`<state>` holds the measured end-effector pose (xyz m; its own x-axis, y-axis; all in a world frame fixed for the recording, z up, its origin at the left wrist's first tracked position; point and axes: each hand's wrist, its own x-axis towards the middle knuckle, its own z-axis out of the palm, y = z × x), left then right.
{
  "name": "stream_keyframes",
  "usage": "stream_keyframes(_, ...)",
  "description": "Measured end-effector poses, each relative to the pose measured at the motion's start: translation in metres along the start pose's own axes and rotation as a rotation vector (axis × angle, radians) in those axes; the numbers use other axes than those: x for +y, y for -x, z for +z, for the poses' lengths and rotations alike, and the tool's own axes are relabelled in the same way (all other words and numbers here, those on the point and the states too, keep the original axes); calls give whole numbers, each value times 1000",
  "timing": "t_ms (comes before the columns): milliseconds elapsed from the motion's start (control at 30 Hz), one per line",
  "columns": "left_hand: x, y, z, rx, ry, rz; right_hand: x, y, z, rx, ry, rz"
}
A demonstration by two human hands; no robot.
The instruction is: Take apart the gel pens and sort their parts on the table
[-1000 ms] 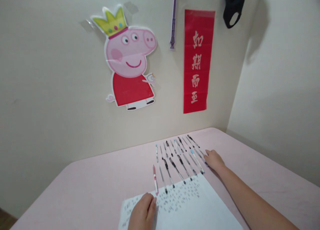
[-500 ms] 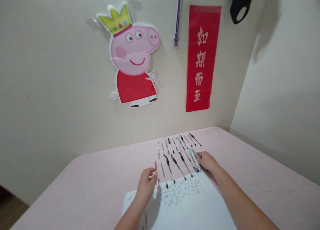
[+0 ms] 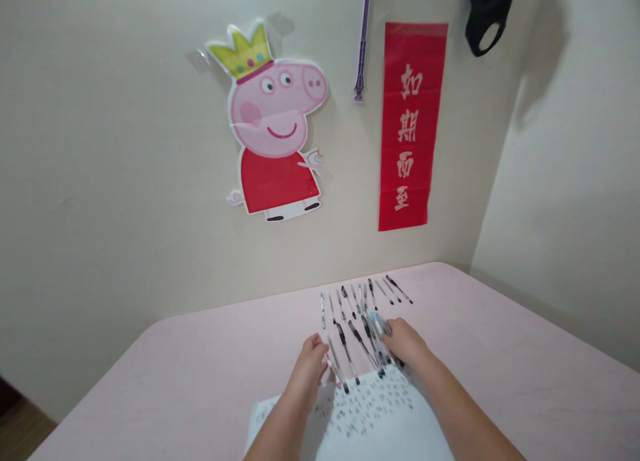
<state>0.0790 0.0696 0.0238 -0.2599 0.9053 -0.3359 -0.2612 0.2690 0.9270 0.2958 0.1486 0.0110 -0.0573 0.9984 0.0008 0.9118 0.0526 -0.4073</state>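
Pens lie in two rows on the pink tabletop, the nearer row between the person's hands. The right hand is at that row's right end, fingers bent against a tight cluster that includes a light-blue-ended pen; whether the fingers pinch any barrel cannot be determined. The left hand is at the opposite end, fingers curled beside a pink-and-white pen — contact appears likely, a firm grip cannot be confirmed.

Progress, as judged from the layout, is partial. The right end of the nearer row is bunched, with barrels overlapping; toward the left, a black-capped pen and its neighbours lie apart from one another. The far row is outstanding — its pens lie singly, mostly spaced, with neither hand on them. The handwritten sheet lies under the near ends of some pens or just beside them; which, is unclear.
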Motion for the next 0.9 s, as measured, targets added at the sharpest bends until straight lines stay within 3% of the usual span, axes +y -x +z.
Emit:
stream_keyframes(167, 7, 1, 17, 26, 36, -18, -21, 9, 11, -18, -27, -54)
stream_keyframes(367, 4, -4, 17, 119, 107, -8, -41, 22, 16, 39, 37, -122)
stream_keyframes(567, 1, -6, 23, 61, 206, -65, -48, 30, 24, 89, -52, -159)
stream_keyframes(900, 6, -6, 35, -26, 201, -148, -54, 31, 39, 116, -421, -243)
